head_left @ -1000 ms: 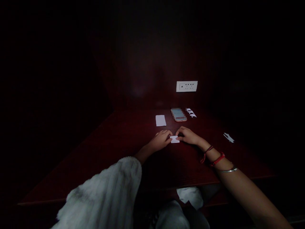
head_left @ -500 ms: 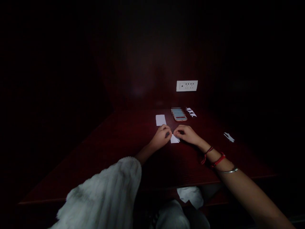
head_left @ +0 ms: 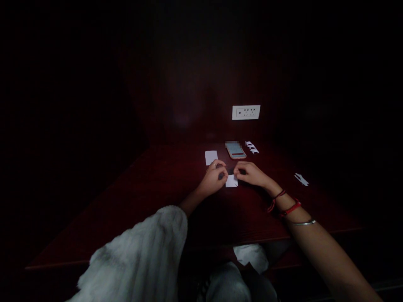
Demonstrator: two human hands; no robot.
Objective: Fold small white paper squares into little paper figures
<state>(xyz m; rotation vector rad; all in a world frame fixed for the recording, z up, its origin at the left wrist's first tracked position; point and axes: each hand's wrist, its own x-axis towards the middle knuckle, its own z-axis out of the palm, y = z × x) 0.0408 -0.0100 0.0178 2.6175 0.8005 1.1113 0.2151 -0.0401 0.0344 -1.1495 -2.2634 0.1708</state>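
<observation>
— Identify the workpiece.
— One small paper piece (head_left: 231,181) — white, four-sided, with a short dark line near its lower right corner.
— State its pose and position.
— Roughly flat on the tabletop (head_left: 151,184), between the left hand (head_left: 210,183) and the right hand (head_left: 252,174). Fingertips overlap its far corners; firm grip cannot be confirmed.

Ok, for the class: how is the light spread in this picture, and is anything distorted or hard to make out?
Head view: dim overall, both sides sinking to near black; head view: only a faint sheen on the wall; head view: the far end of the phone breaks into square blocks; head view: the near paper shows pale, its fine detail too small to read.
</observation>
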